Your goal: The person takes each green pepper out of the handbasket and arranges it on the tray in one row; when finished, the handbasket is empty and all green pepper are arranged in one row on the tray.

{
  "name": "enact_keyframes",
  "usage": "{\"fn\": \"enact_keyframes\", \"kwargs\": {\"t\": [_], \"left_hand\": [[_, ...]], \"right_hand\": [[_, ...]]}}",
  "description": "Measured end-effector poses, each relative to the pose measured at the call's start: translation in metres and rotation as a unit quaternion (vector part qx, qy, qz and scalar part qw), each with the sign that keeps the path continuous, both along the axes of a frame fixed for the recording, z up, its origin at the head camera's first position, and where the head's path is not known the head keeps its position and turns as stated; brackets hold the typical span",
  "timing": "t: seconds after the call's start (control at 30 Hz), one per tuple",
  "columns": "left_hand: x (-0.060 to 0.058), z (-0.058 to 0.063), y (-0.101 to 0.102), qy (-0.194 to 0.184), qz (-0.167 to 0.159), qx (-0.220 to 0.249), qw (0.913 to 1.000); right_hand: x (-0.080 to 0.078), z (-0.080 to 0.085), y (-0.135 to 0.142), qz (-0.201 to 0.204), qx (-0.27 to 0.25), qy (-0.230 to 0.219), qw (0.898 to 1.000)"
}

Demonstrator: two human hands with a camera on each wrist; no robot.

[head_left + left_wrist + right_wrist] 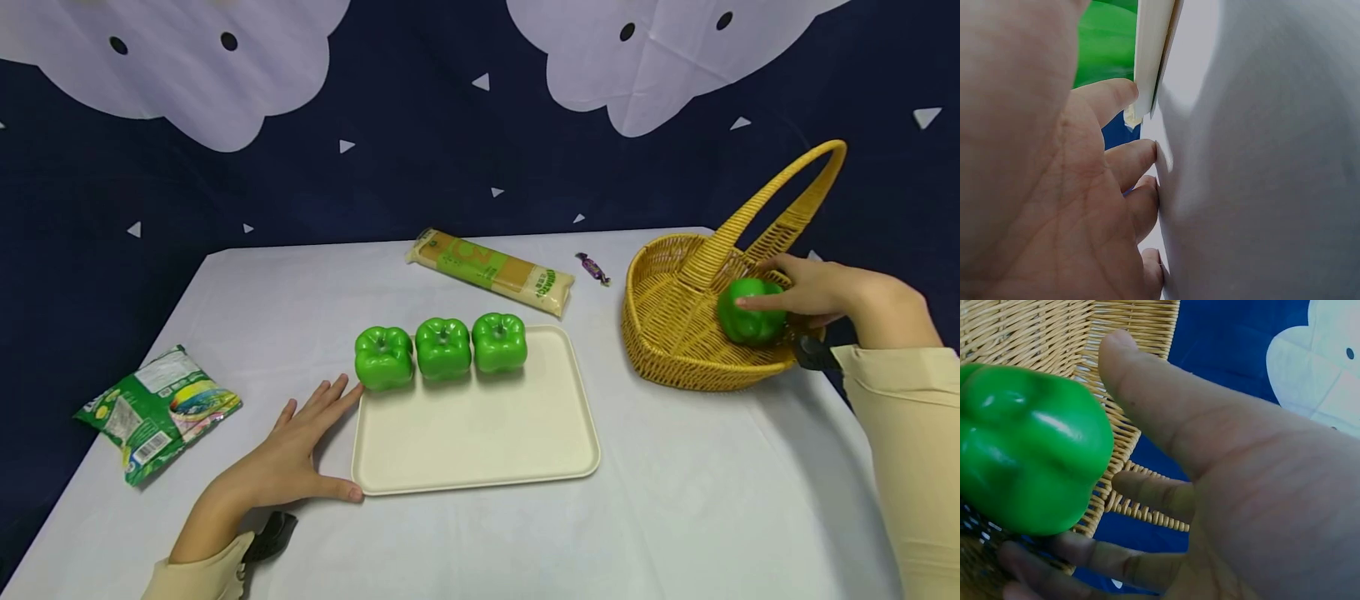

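Observation:
Three green bell peppers (443, 348) stand in a row along the far edge of a cream tray (480, 442). My left hand (288, 467) lies at the tray's left side, fingers spread; its thumb and index finger touch the tray's edge (1152, 50). Inside a yellow wicker basket (667, 358) at the right sits another green bell pepper (738, 321). My right hand (825, 292) reaches in over the basket's right side, around this pepper. In the right wrist view a gap shows between the thumb and the pepper (1035, 450), and the fingers spread beside and below it.
A green snack packet (161, 412) lies at the far left. Behind the tray is a long pack of noodles (491, 271), with a small purple wrapped candy (593, 268) to its right. The basket's tall handle (780, 200) arches over it. A dark patterned cloth hangs behind the table.

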State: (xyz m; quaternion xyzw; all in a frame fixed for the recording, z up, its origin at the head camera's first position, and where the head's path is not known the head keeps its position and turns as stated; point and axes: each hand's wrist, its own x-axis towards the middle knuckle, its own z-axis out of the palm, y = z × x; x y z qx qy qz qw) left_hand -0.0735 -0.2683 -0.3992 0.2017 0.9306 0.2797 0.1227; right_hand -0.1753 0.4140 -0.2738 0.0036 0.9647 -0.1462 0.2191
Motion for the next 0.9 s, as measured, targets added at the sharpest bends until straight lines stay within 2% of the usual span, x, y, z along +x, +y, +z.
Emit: {"fn": "enact_keyframes", "kwargs": {"t": [0.23, 0.37, 0.53, 0.9], "left_hand": [[0.001, 0.001, 0.000, 0.000, 0.002, 0.000, 1.0000], [0.001, 0.000, -0.001, -0.001, 0.000, 0.002, 1.0000], [0.001, 0.000, -0.001, 0.000, -0.001, 0.003, 1.0000], [0.001, 0.001, 0.000, 0.005, -0.003, -0.002, 1.0000]], "right_hand": [[-0.011, -0.002, 0.001, -0.014, -0.006, -0.022, 1.000], [-0.015, -0.003, 0.000, -0.017, 0.001, -0.020, 1.000], [-0.017, -0.005, -0.003, -0.011, 0.014, -0.005, 1.000], [-0.018, -0.008, -0.007, -0.005, -0.016, -0.006, 1.000]]}}
